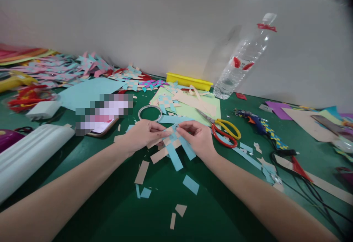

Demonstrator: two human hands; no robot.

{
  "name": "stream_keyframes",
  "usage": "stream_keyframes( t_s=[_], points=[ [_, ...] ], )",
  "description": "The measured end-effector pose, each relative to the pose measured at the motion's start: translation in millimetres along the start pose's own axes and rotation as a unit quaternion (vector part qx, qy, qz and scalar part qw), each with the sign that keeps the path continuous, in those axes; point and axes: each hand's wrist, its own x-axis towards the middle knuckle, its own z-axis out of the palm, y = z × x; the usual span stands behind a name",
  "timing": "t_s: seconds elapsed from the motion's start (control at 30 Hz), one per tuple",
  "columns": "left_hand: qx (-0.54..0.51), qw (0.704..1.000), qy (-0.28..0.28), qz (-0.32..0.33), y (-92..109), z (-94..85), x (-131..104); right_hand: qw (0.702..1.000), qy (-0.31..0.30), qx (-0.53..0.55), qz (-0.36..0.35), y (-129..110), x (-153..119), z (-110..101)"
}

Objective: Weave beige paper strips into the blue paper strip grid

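Observation:
A small woven piece of blue and tan paper strips [174, 147] is held just above the green table [209, 212] at the middle of the view. My left hand [143, 134] pinches its left side. My right hand [197, 139] pinches its upper right edge, fingers on a blue strip. Loose ends of blue and tan strips hang down from the weave toward me. Cut paper scraps [190, 184] lie on the table below the hands.
Red-and-yellow scissors [224, 132] lie right of my right hand. A tape ring [149, 112], a phone [100, 126], a clear water bottle [242, 61], a yellow tray [189, 81] and piles of woven paper pieces [68, 67] sit behind. White roll [30, 153] at left; cables [303, 175] at right.

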Motion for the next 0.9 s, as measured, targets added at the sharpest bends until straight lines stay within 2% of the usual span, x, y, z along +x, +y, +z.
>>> stream_keyframes(
  t_s=[0.53, 0.67, 0.8, 0.9],
  points=[
    [0.011, 1.000, 0.016, 0.008, -1.7, 1.7, 0.9, 1.000, -0.014, 0.001, 0.000, -2.4, -1.4, 1.2],
    [-0.009, 1.000, 0.023, 0.006, 1.9, 2.0, 0.3, 0.999, -0.025, 0.001, 0.031, -3.3, -0.3, 0.7],
    [-0.003, 0.998, 0.057, 0.008, 4.6, 2.4, 0.1, 0.988, -0.098, 0.054, 0.103, -2.4, -0.7, 0.9],
    [0.008, 0.997, 0.081, 0.017, 4.3, 2.2, 0.4, 0.978, -0.160, 0.066, 0.114, -3.1, -1.3, 0.9]
  ],
)
